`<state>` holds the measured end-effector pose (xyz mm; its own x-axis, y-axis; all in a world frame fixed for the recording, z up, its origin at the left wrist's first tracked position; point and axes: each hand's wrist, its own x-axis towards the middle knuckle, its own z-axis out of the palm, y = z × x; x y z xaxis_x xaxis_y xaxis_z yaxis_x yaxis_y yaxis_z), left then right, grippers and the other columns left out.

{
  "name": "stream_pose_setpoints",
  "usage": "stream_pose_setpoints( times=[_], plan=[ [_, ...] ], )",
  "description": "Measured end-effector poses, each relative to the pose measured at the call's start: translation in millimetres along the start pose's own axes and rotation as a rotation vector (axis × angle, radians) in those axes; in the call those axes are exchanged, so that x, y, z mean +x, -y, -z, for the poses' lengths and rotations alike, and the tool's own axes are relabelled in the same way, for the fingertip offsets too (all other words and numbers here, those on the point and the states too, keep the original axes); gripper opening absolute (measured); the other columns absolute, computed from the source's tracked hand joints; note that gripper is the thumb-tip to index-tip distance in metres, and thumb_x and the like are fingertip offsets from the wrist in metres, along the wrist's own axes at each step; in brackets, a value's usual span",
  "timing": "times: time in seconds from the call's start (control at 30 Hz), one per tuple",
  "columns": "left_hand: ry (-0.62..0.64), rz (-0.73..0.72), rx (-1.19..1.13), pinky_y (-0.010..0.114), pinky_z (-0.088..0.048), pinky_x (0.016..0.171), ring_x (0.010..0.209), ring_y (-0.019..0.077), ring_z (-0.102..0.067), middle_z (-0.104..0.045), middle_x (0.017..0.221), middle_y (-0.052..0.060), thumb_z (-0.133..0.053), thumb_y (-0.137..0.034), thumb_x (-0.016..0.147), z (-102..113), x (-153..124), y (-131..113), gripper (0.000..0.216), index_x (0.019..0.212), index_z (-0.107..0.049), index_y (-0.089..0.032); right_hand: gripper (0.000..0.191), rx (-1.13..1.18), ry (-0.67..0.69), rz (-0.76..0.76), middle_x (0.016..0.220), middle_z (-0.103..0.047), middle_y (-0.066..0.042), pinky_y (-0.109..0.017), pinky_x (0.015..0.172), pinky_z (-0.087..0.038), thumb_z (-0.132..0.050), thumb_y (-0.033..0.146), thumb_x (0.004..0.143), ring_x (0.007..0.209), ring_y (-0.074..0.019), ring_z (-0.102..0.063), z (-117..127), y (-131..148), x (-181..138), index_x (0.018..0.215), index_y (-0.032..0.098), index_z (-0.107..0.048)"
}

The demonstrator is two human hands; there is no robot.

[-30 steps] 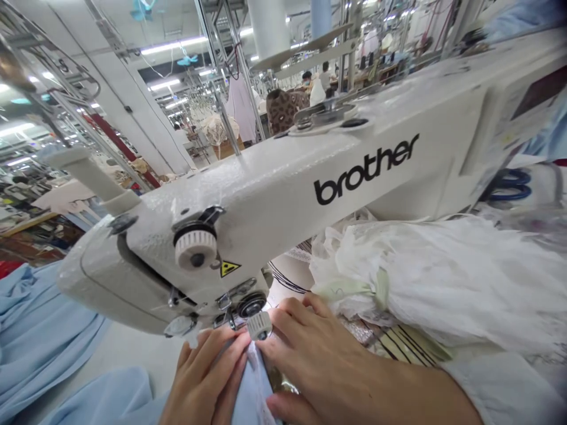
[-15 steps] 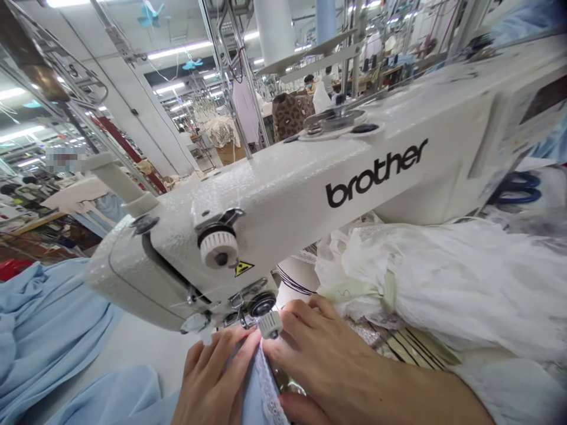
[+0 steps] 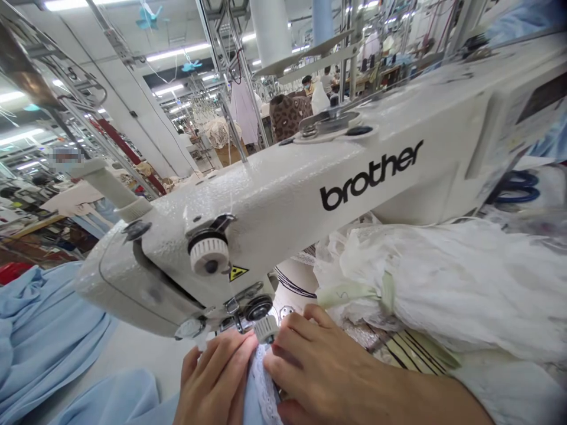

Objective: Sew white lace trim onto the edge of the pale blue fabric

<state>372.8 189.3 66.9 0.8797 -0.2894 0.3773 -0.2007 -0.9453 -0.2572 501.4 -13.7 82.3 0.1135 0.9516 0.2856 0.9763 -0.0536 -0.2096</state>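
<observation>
Light blue fabric (image 3: 251, 401) edged with white lace trim (image 3: 264, 383) runs under the head of a white sewing machine (image 3: 283, 195). Close to the needle area, my left hand (image 3: 217, 375) presses its fingers together on the blue fabric, fingertips at the lace edge. On the other side of the trim, my right hand (image 3: 319, 366) has curled fingers, with thumb and forefinger closed at the lace edge. The machine's lower parts and my fingers hide the needle and the exact stitching spot.
More blue fabric (image 3: 39, 330) lies left of the machine. A white lacy bundle (image 3: 460, 277) with a pale green tie sits at right, near blue-handled scissors (image 3: 516, 186). A white cone wound with dark cord (image 3: 292, 283) stands behind my right hand. Other people work in the background.
The view has shifted slightly, so the machine sits a little further left and lower. My right fingers have moved slightly off the machine's white knob, and a round metal part shows behind them.
</observation>
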Motion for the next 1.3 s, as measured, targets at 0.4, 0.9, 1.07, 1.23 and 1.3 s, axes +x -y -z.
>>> stream_pose_setpoints(
  times=[0.4, 0.9, 1.07, 1.23, 1.3],
  plan=[
    [-0.013, 0.055, -0.031, 0.029, -0.036, 0.093, 0.112, 0.0115, -0.058, -0.066, 0.120, 0.001, -0.049, -0.017, 0.090, -3, -1, -5, 0.037, 0.126, -0.053, -0.021, 0.019, 0.032, 0.033, -0.014, 0.098, -0.061, -0.006, -0.039, 0.083, -0.037, -0.057, 0.035, 0.093, 0.091, -0.0225, -0.049, 6, 0, 2, 0.095, 0.016, -0.060],
    [0.044, 0.123, -0.141, 0.027, -0.035, 0.101, 0.120, 0.0120, -0.052, -0.061, 0.127, 0.001, -0.048, -0.021, 0.094, 0, -1, -4, 0.029, 0.122, -0.053, -0.023, 0.019, -0.011, -0.126, 0.323, 0.080, -0.054, 0.001, -0.035, 0.072, -0.033, -0.042, 0.019, 0.100, 0.070, -0.0158, -0.043, 4, 0, -14, 0.095, 0.015, -0.060],
    [0.007, 0.149, -0.196, 0.026, -0.036, 0.101, 0.117, 0.0135, -0.053, -0.060, 0.124, 0.001, -0.045, -0.024, 0.095, 2, 2, -6, 0.029, 0.122, -0.055, -0.023, 0.011, 0.109, -0.154, 0.401, 0.085, -0.060, 0.002, -0.031, 0.075, -0.037, -0.049, 0.018, 0.098, 0.073, -0.0148, -0.045, 1, 4, -26, 0.102, 0.015, -0.059],
    [0.004, 0.150, -0.211, 0.026, -0.034, 0.103, 0.113, 0.0152, -0.054, -0.060, 0.122, 0.001, -0.048, -0.026, 0.095, 5, 7, -5, 0.029, 0.122, -0.056, -0.023, 0.017, 0.122, -0.045, 0.453, 0.100, -0.068, 0.000, -0.029, 0.078, -0.042, -0.055, 0.022, 0.094, 0.085, -0.0151, -0.054, -3, 9, -25, 0.108, 0.014, -0.061],
    [0.012, 0.138, -0.212, 0.024, -0.033, 0.105, 0.113, 0.0146, -0.054, -0.059, 0.124, 0.000, -0.048, -0.026, 0.095, 7, 4, -4, 0.029, 0.122, -0.057, -0.023, 0.013, 0.145, -0.001, 0.365, 0.095, -0.069, -0.001, -0.030, 0.076, -0.043, -0.053, 0.023, 0.095, 0.085, -0.0160, -0.058, -2, 13, -22, 0.104, 0.020, -0.062]
  ],
)
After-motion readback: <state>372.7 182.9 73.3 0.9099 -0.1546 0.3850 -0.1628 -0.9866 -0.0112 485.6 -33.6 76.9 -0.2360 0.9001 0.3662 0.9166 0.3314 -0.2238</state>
